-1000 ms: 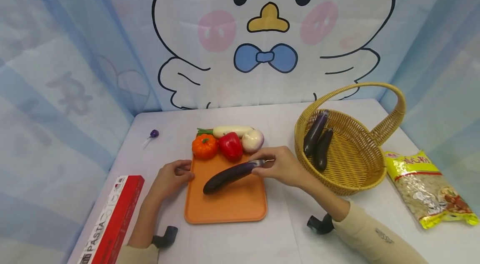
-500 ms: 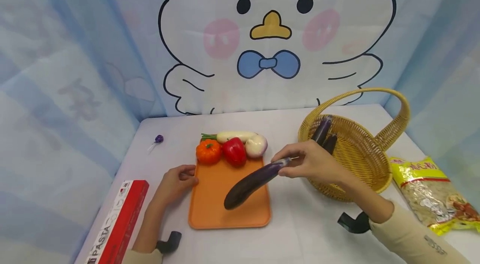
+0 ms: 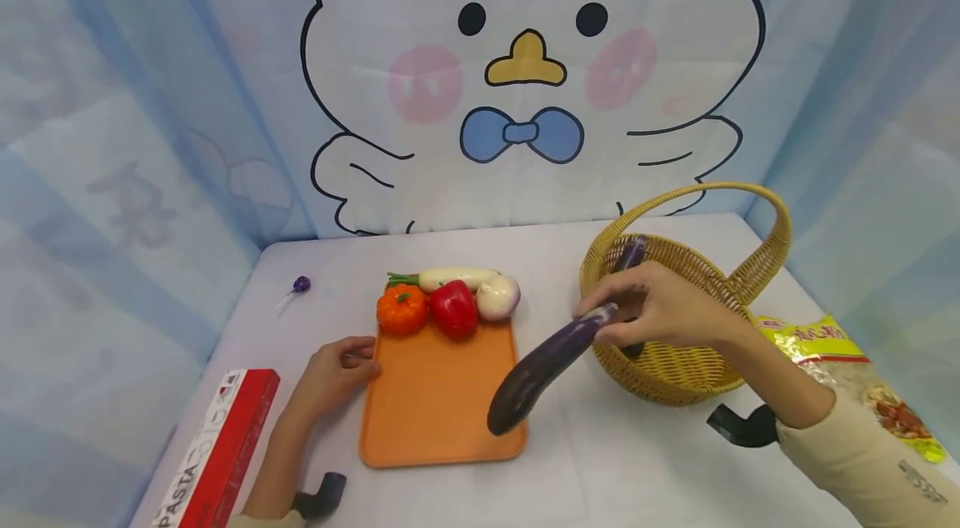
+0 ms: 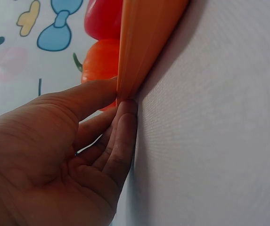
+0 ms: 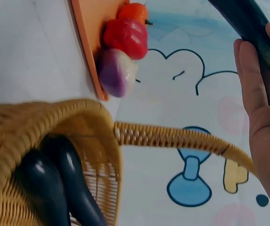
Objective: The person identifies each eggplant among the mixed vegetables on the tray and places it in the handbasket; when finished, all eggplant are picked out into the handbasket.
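An eggplant (image 3: 547, 370) hangs from my right hand (image 3: 660, 307), which pinches it near its stem end. Its thick end points down toward the viewer, over the right edge of the orange tray (image 3: 442, 411). Behind that hand stands a wicker basket (image 3: 705, 378); in the right wrist view, two more eggplants (image 5: 73, 174) lie inside it. My left hand (image 3: 337, 378) holds the tray's left edge, thumb at the rim and fingertips at the underside in the left wrist view. At the tray's back sit an orange pepper (image 3: 402, 310), a red pepper (image 3: 453, 310), a white radish (image 3: 457, 277) and a purple-white turnip (image 3: 498, 297).
A red pasta box (image 3: 225, 445) lies at the left, beside my left forearm. Farther back on that side is a purple lollipop (image 3: 301, 285). A yellow food bag (image 3: 847, 370) lies right of the basket, partly behind my right arm. The basket's handle (image 3: 772, 236) arches high.
My right hand has lifted the eggplant off the tray and carried it right, toward the basket. My left hand stays at the tray's edge. The head view has shifted slightly.
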Available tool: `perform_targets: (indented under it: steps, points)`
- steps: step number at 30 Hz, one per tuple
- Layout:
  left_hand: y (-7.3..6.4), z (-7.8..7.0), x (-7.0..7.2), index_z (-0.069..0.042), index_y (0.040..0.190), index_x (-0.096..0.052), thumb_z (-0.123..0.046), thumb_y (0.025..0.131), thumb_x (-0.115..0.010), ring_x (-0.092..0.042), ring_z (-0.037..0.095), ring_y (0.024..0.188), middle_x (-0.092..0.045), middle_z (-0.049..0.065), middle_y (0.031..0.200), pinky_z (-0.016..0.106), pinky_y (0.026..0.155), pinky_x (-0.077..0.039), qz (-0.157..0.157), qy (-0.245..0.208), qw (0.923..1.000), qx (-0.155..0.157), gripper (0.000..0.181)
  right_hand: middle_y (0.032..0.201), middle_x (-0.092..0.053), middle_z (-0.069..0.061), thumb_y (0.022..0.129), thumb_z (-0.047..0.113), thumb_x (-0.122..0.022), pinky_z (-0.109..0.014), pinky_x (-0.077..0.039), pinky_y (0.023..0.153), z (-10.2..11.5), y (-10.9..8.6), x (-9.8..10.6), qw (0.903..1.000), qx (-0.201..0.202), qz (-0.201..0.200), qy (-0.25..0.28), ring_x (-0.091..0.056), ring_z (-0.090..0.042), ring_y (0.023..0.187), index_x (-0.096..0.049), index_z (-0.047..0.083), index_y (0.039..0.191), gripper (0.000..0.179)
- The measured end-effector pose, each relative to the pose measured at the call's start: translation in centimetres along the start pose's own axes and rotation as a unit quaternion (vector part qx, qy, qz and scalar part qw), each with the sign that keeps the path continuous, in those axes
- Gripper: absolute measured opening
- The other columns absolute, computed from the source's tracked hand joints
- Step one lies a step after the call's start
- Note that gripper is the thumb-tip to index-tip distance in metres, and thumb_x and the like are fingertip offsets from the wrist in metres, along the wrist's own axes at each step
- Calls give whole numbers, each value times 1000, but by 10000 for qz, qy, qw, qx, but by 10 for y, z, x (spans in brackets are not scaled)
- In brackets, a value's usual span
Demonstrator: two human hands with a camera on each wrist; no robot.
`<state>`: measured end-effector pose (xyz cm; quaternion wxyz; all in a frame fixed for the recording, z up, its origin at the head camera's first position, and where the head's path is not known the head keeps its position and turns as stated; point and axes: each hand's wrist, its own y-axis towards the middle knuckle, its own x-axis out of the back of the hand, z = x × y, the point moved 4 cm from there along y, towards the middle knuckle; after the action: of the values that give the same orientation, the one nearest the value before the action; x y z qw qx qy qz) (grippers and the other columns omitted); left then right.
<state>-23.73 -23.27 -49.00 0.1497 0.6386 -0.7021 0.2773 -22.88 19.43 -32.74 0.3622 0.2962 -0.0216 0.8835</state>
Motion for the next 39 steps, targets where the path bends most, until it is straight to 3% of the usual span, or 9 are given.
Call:
perform_targets:
  steps: [9, 15, 19, 26, 39]
  points:
    - [1, 0, -2, -9, 136, -58, -23, 90, -73, -66, 22, 100, -67, 5, 113, 42, 91, -53, -66, 21, 9999, 127, 50, 106, -67, -14, 85, -7, -72, -36, -59, 63, -5, -16, 37, 9990, 16, 312, 326, -64, -27, 74, -71, 5, 113, 31]
    - [2, -1, -3, -9, 136, -58, -25, 91, -73, -66, 22, 101, -67, 5, 114, 42, 92, -53, -50, 36, 9999, 84, 51, 102, -67, -15, 84, -11, -70, -32, -57, 58, -8, -27, 67, 9997, 57, 212, 47, -65, -26, 68, -70, 4, 113, 32]
    - [1, 0, -2, -9, 136, -58, -26, 91, -73, -65, 21, 101, -67, 4, 114, 44, 94, -51, -53, 115, 9999, 59, 51, 102, -68, -16, 83, -12, -70, -33, -57, 58, -9, -30, 77, 9999, 50, 119, -14, -66, -27, 70, -71, 3, 112, 32]
    - [0, 0, -2, -9, 136, -58, -25, 90, -73, -65, 22, 100, -67, 5, 114, 43, 92, -52, -57, 93, 9999, 103, 51, 103, -67, -15, 84, -15, -67, -37, -58, 60, -12, -34, 94, 9994, 119, 307, -100, -66, -26, 73, -69, 1, 115, 35]
    - [0, 0, -2, -9, 136, -58, -27, 90, -73, -65, 21, 100, -66, 4, 114, 41, 91, -53, -37, 58, 9999, 114, 51, 101, -66, -16, 85, -12, -67, -36, -58, 63, -21, -46, 120, 9985, -388, 186, -333, -68, -26, 76, -68, 1, 114, 32]
